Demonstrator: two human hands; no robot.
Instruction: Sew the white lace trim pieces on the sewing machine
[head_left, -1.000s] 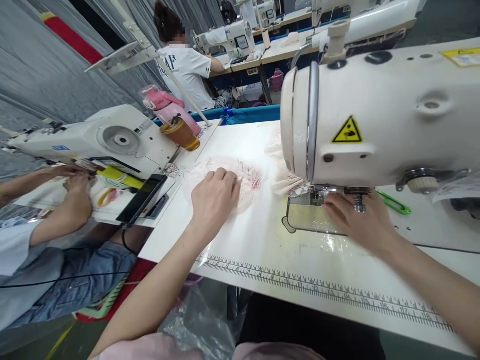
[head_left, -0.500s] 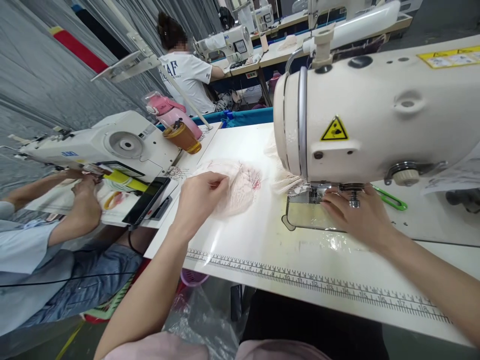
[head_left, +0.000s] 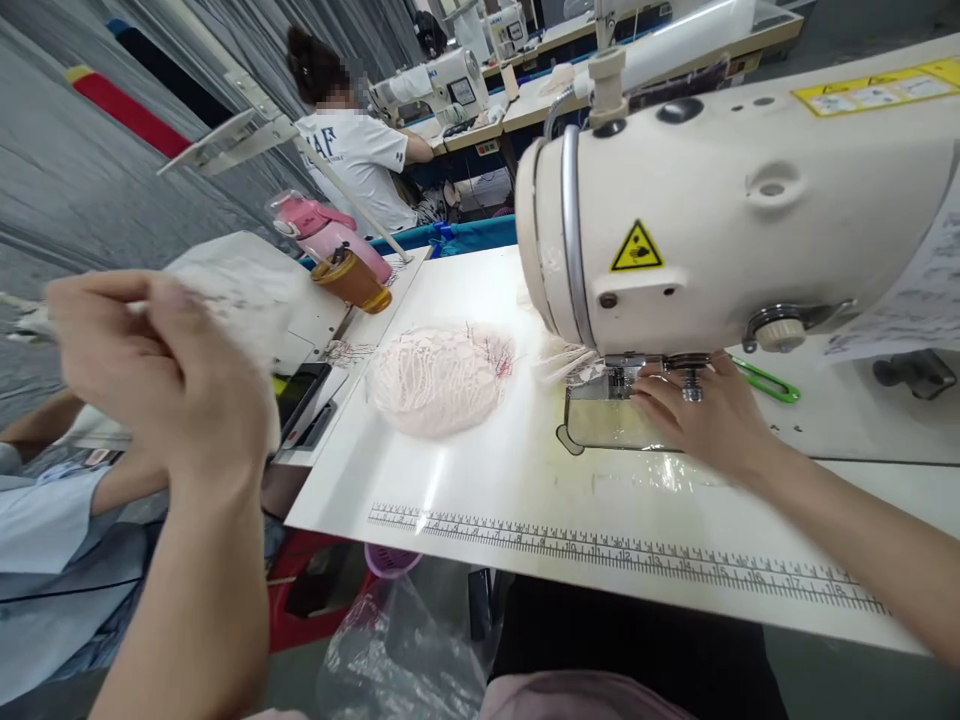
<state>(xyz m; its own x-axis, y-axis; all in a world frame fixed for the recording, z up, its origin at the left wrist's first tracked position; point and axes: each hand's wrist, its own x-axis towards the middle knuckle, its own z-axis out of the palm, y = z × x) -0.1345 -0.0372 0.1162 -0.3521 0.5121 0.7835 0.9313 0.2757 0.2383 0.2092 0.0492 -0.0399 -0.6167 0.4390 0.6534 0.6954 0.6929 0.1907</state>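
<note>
Currently, left hand: raised at far left, blurred; fingers curled, thumb pressed in, grasping a pale sheer piece that shows behind it.
Right hand: low beneath the head of the sewing machine, fingertips near the presser foot; partly hidden, so we cannot tell whether it grips anything.
Lace pile: flat on the white table, left of the needle area, red threads along its right edge.
Gathered fabric: bunched just left of the presser foot, partly behind the machine head.
Warning triangle: yellow and black, hand pictogram, no words we can read.
Yellow label: pictures and small triangles on the machine top; print too fine for us.
Paper sheet: on the machine's right side, lines unreadable.
Ruler strip: along the near table edge; we make out 10 and 15.
Co-worker's shirt: white; we read "AF", the rest hidden.
Background machine: blue lettering, apparently JUKI.
Green tool: lies beyond the right hand.
</note>
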